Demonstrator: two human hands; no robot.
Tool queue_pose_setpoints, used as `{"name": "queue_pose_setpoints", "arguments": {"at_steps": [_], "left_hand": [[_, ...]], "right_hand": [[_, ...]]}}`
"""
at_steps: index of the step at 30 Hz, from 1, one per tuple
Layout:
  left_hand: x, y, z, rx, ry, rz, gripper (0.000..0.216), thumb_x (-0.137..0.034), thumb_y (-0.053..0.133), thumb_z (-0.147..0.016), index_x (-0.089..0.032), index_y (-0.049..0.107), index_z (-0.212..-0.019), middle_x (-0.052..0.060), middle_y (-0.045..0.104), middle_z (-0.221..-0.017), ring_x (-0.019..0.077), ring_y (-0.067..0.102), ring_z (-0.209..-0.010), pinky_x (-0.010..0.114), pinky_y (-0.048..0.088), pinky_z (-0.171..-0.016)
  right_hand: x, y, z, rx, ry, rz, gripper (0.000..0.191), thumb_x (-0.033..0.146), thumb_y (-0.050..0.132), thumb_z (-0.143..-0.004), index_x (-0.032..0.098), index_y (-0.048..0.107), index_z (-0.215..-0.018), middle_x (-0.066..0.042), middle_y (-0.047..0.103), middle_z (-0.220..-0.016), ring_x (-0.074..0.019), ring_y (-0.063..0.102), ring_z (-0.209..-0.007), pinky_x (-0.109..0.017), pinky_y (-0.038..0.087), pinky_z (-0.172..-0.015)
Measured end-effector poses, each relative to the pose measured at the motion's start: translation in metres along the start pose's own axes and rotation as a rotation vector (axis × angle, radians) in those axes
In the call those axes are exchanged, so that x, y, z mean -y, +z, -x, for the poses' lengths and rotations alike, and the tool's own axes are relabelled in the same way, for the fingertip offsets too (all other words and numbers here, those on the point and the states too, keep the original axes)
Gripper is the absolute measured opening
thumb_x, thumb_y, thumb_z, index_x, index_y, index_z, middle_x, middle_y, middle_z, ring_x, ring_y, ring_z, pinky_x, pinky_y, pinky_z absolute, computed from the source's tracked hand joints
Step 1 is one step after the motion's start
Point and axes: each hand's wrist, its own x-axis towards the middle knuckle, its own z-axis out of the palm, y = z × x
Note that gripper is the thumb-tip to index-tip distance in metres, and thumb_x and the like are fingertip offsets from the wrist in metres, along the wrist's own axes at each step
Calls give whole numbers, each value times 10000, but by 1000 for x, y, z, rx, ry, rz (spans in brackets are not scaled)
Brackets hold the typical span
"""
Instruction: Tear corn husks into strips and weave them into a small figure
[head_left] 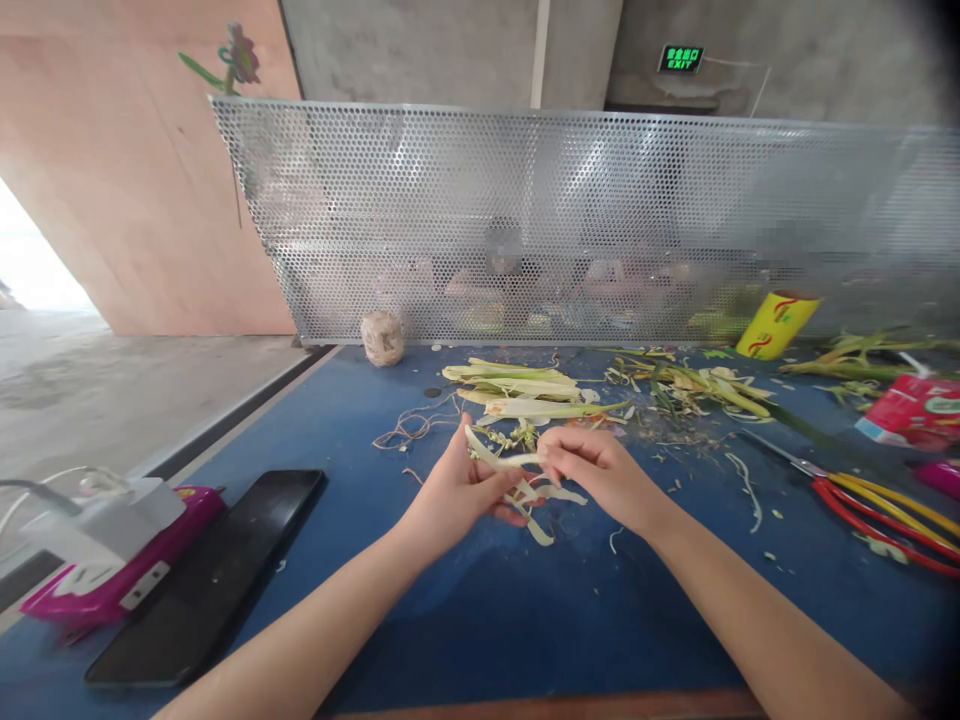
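In the middle of the head view, my left hand [454, 490] pinches pale plant strips [541, 532] that look like husk, with their loose ends hanging below its fingers. My right hand [600, 470], also closed, grips the end of a pale strip that runs across from the left hand. Its fingertips partly hide that end. Just beyond both hands lies a pile of pale green husks [517, 385], with small greenish scraps [517, 435] on the near side. To the left of the scraps is a tangle of thin string [412, 428].
A phone [217, 570] and a magenta power strip [169, 560] with a white charger lie left. Scissors [817, 475] with red and yellow handles, a red drink carton [915, 408] and a yellow roll [776, 325] are right. A perforated metal screen [450, 180] stands behind the blue table [360, 630].
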Motion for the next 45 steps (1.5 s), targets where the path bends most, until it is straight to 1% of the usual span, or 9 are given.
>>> {"name": "queue_pose_setpoints", "arguments": {"at_steps": [6,14,18,23,27,30,32,36,45], "left_hand": [[-2,0,0,-21,-54,54,821,-111,593,-734,-214,39,-1331,32,696,-733,173,668,-683,295,551,-603],[-1,-2,-1,-15,-75,75,795,-175,644,-710,-231,136,-1320,32,694,-779,174,662,-713,333,554,-645],[0,-2,0,-17,-71,52,759,-188,646,-709,-230,184,-1309,5,682,-720,149,653,-646,328,556,-639],[0,0,0,-45,-83,35,877,-192,660,-688,-228,84,-1349,-48,633,-598,144,636,-578,332,556,-597],[0,1,1,-47,-68,-9,854,-225,622,-723,-218,65,-1369,-51,607,-567,135,612,-560,329,540,-588],[0,2,1,-79,-50,-65,858,-220,593,-745,-173,19,-1381,-79,544,-510,88,531,-496,251,484,-552],[0,1,1,-103,-22,-141,839,-236,591,-746,-140,53,-1382,-107,454,-449,55,425,-441,174,374,-473],[0,-1,1,-111,16,-238,858,-293,598,-734,-112,65,-1382,-126,325,-420,46,267,-420,179,189,-428],[4,-1,2,-107,16,-350,829,-288,544,-749,-89,45,-1380,-112,344,-457,60,272,-448,199,196,-445]], "right_hand": [[2,0,2,6,-100,193,229,145,422,-784,185,417,-558,-2,498,-652,-126,459,-646,-255,371,-623],[-1,-1,1,-33,-125,191,230,109,407,-748,190,361,-537,-16,516,-694,-137,476,-672,-262,391,-627],[0,1,1,-50,-138,188,240,122,413,-762,194,351,-542,-13,524,-697,-140,487,-685,-260,395,-643],[-1,2,1,-25,-198,278,223,87,430,-733,194,389,-541,-5,540,-673,-136,492,-663,-261,372,-652],[-4,3,2,-1,-213,348,216,91,448,-725,188,383,-543,6,550,-695,-135,497,-688,-284,342,-705],[-5,4,2,20,-209,379,213,90,454,-727,187,373,-556,12,553,-707,-134,498,-700,-299,319,-736],[-4,4,3,29,-209,386,218,79,452,-724,185,362,-556,17,552,-706,-128,498,-698,-301,307,-747],[-1,6,4,43,-212,420,221,72,460,-719,178,353,-556,27,549,-722,-119,497,-707,-313,278,-777],[4,14,9,-20,-294,625,180,142,490,-767,170,428,-601,-7,526,-825,-151,462,-825,-357,231,-796]]}}
